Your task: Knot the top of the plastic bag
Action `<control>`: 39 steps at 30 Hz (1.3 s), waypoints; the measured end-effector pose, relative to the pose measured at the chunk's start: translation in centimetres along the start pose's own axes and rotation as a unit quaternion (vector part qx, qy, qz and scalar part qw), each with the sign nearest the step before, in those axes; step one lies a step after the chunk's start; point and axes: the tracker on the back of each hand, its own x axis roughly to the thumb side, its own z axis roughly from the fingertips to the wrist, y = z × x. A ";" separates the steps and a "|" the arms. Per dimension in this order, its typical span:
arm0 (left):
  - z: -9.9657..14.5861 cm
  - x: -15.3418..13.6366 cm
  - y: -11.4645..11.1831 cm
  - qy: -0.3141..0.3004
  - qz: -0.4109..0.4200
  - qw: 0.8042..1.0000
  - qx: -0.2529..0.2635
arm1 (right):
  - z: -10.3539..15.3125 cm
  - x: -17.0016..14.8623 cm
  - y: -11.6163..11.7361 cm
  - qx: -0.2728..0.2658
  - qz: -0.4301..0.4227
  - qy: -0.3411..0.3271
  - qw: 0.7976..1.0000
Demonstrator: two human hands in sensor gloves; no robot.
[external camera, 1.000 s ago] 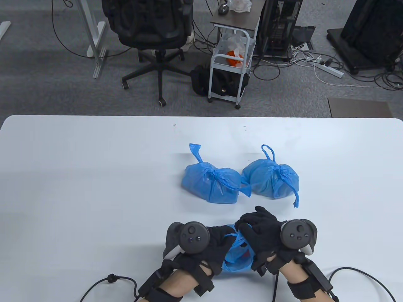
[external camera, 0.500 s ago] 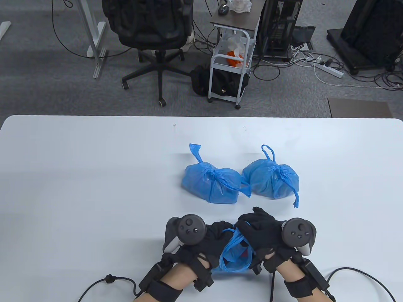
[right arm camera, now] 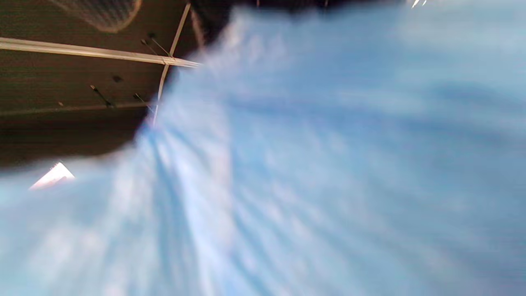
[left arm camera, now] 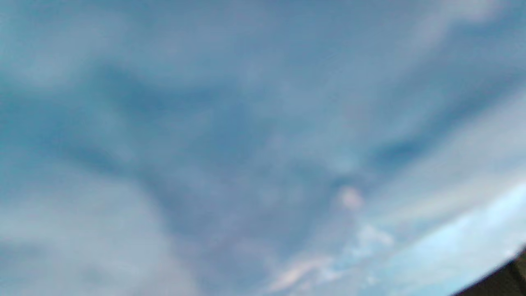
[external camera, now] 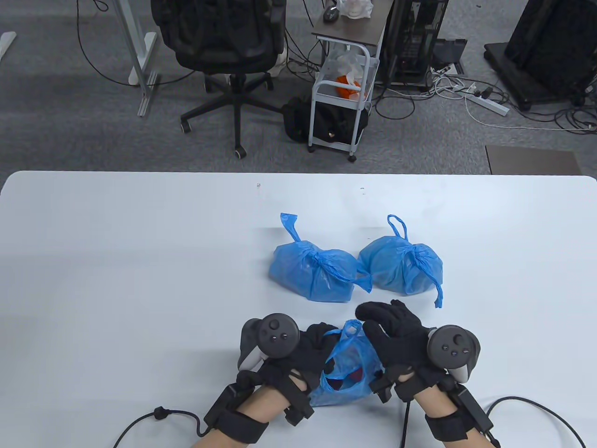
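An office floor of grey carpet lies beyond a wide white table (external camera: pixel 116 261), with a black swivel chair (external camera: pixel 224 42), a small wheeled cart (external camera: pixel 343 93) and tangled cables behind it. On the table, near the middle, sit two knotted blue bags side by side and just touching: the left tied bag (external camera: pixel 312 275) and the right tied bag (external camera: pixel 403 268).

At the near edge, between the two gloved hands, sits a third blue plastic bag (external camera: pixel 347 368), its mouth open and something dark and red showing inside. The left hand (external camera: pixel 310 352) comes up from the bottom edge, forearm angled inward, its tracker on top and its fingers curled against the bag's left side and top edge, gripping the plastic. The right hand (external camera: pixel 396 338) mirrors it from the right, palm down, fingers spread and reaching forward over the bag's upper right rim; whether it grips the plastic cannot be told. Both wrist views show only blurred blue plastic close up.
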 end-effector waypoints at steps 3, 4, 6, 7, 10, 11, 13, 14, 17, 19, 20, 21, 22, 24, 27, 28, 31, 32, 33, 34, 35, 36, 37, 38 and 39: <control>0.0 -0.7 0.6 0.010 0.014 1.000 0.009 | 0.3 1.4 -0.8 -0.020 0.006 -0.071 0.997; -0.1 -0.8 0.6 0.011 0.019 1.000 0.010 | 0.5 2.1 -0.9 -0.023 0.017 -0.102 0.994; -0.1 -0.8 0.7 0.011 0.018 1.000 0.010 | 0.8 3.1 -0.4 0.001 0.068 -0.140 0.988; 0.0 -0.7 0.6 0.010 0.016 1.000 0.009 | 1.0 3.5 0.2 0.021 0.098 -0.149 0.984; 0.1 -0.4 0.5 0.004 0.012 1.000 0.007 | 1.2 3.7 2.0 0.106 0.170 -0.127 0.971; 0.1 -0.1 0.5 0.000 0.006 1.000 0.008 | 1.3 3.5 2.7 0.131 0.189 -0.114 0.966; 0.3 0.5 0.7 -0.016 -0.020 1.000 0.010 | 1.2 3.3 3.5 0.145 0.197 -0.115 0.963; 0.4 0.8 0.7 -0.022 -0.035 0.999 0.011 | 1.2 3.2 3.7 0.155 0.201 -0.108 0.961; 0.8 2.0 1.1 -0.045 -0.102 0.993 0.022 | 1.1 2.8 4.2 0.163 0.190 -0.096 0.963; 1.0 2.7 1.2 -0.060 -0.140 0.988 0.027 | 1.0 2.8 4.2 0.164 0.200 -0.092 0.962; 1.1 3.1 1.3 -0.067 -0.163 0.984 0.033 | 1.0 2.8 4.2 0.161 0.199 -0.092 0.962; 1.2 3.4 1.3 -0.072 -0.180 0.980 0.035 | 1.0 2.8 4.2 0.163 0.193 -0.091 0.963; 1.3 3.8 1.4 -0.077 -0.208 0.974 0.040 | 1.0 2.7 4.3 0.170 0.187 -0.088 0.964; 1.4 4.2 1.5 -0.083 -0.242 0.966 0.045 | 1.0 2.6 4.2 0.171 0.178 -0.087 0.965; 1.5 4.3 1.5 -0.085 -0.249 0.963 0.049 | 0.9 2.3 4.2 0.179 0.154 -0.079 0.968; 1.5 4.3 1.5 -0.085 -0.251 0.963 0.049 | 0.9 2.1 4.3 0.187 0.145 -0.074 0.969; 1.4 4.3 1.4 -0.083 -0.268 0.959 0.049 | 0.8 1.6 4.6 0.210 0.112 -0.059 0.970; 1.4 4.2 1.4 -0.081 -0.274 0.957 0.049 | 0.8 1.4 4.8 0.223 0.102 -0.056 0.968; 1.3 4.2 1.4 -0.080 -0.280 0.955 0.049 | 0.8 1.3 5.0 0.235 0.095 -0.052 0.966; 1.3 4.2 1.4 -0.080 -0.280 0.955 0.049 | 0.8 1.2 5.0 0.244 0.092 -0.047 0.964; 1.3 4.1 1.4 -0.079 -0.279 0.956 0.049 | 0.8 1.1 5.2 0.251 0.091 -0.044 0.963; 1.3 4.1 1.3 -0.077 -0.278 0.956 0.046 | 0.8 1.0 5.2 0.258 0.091 -0.043 0.961; 1.2 4.0 1.3 -0.076 -0.279 0.956 0.044 | 0.8 1.0 5.3 0.261 0.091 -0.044 0.960; 1.2 4.0 1.2 -0.076 -0.279 0.956 0.042 | 0.8 1.0 5.4 0.268 0.091 -0.046 0.958; 1.2 4.0 1.1 -0.075 -0.278 0.957 0.041 | 0.8 1.0 5.4 0.274 0.091 -0.047 0.956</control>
